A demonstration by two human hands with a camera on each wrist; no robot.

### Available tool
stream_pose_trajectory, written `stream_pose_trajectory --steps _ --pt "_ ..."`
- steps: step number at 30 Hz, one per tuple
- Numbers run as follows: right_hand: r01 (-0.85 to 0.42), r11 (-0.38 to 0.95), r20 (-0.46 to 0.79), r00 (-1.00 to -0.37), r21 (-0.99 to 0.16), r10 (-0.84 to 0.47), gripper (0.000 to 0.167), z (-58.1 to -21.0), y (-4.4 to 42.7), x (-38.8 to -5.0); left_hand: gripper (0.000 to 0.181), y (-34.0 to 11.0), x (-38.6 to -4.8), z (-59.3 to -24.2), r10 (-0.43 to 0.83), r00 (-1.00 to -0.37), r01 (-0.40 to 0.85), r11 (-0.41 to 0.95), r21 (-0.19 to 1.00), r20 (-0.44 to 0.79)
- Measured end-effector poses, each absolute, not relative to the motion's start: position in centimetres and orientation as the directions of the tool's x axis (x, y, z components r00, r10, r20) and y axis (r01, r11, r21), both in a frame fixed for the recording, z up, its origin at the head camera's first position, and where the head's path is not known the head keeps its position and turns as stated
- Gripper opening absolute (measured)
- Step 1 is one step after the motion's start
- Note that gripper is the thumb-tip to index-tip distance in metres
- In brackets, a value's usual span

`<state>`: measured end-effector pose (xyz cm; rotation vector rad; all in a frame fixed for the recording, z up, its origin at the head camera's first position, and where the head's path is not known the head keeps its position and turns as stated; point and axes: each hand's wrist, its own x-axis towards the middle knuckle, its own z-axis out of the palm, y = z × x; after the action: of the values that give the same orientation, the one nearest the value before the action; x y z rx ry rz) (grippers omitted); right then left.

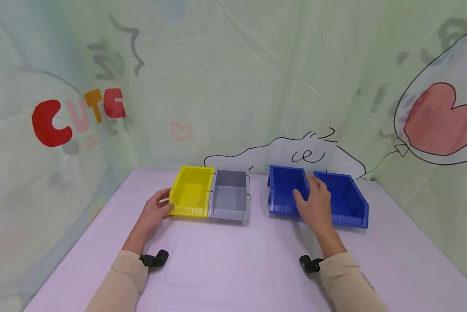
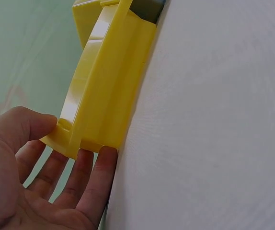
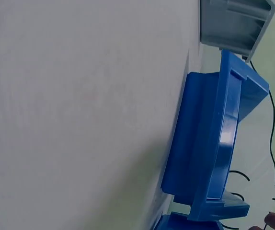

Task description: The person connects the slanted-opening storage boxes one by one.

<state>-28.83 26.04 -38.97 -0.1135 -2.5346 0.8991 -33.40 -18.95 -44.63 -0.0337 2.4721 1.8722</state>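
At yellow bin [image 1: 190, 197], left hand [image 1: 153, 213] pinching, right hand [image 1: 317, 206] spread, wrist view cropping it

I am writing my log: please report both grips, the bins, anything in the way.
Left grip holding yellow bin by near left corner. Right grip at facing sides of blue bins, contact unclear. Gray bin beside yellow; no obstruction seen.

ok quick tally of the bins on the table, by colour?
Yellow bin: 1
Grey bin: 1
Blue bins: 2
Total: 4
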Motion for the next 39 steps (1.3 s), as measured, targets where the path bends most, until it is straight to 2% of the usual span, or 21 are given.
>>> stream_pose_trajectory --steps 11,23,31,39 --pt "0.057 0.794 0.172 -0.965 -0.606 0.2 0.075 -38.4 27.1 -29.8 0.061 -18.8 -33.6 -44.8 0.01 -0.999 -0.045 0.27 0.962 -0.049" --pt "0.157 0.741 -0.042 -0.984 -0.653 0.171 0.08 -37.6 28.1 -30.9 0.061 -18.8 -33.7 -44.6 0.014 -0.999 -0.042 0.261 0.965 -0.048" --pt "0.155 0.719 -0.025 -0.982 -0.677 0.189 0.072 -38.0 28.2 -30.8 0.06 -18.9 -33.6 -44.5 0.005 -0.999 -0.045 0.277 0.96 -0.048" --pt "0.141 0.642 -0.026 -0.982 -0.754 0.185 0.071 -38.1 28.2 -30.3 0.061 -19.0 -33.6 -44.8 0.008 -0.999 -0.039 0.271 0.962 -0.043"
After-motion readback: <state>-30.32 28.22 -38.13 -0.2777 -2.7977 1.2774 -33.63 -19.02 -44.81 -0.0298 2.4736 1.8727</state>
